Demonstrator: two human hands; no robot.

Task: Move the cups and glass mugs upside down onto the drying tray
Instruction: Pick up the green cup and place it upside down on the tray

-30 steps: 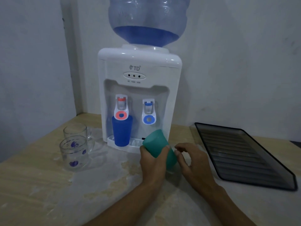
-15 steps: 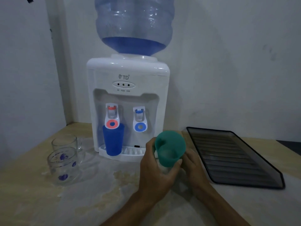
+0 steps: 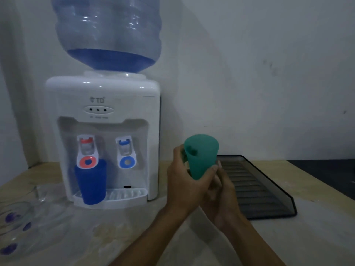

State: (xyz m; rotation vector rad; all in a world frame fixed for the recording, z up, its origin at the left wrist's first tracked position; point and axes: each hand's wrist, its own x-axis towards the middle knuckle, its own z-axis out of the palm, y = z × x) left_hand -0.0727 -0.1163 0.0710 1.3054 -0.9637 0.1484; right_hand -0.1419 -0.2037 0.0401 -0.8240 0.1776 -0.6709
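Note:
A green plastic cup (image 3: 200,156) is held in the air in front of the water dispenser's right side, wide end up and narrow end down. My left hand (image 3: 183,184) grips its lower left side, and my right hand (image 3: 222,191) cups its base and right side. The dark ribbed drying tray (image 3: 269,191) lies on the counter just right of my hands, with nothing on it. A blue cup (image 3: 90,182) stands upright on the dispenser's drip grate under the red tap. Two glass mugs with purple flower prints sit at the far left, the near mug (image 3: 13,229) blurred and the far mug (image 3: 44,191) faint.
The white water dispenser (image 3: 103,104) with a big blue bottle (image 3: 107,31) stands against the wall. The wooden counter (image 3: 317,237) has a wet-looking patch in front of the dispenser. A dark surface (image 3: 326,167) borders the counter at the right.
Both hands lifted the green cup from the counter and turned it, first with its mouth toward me, now with its wide end up. The view shifted right, nearer the tray.

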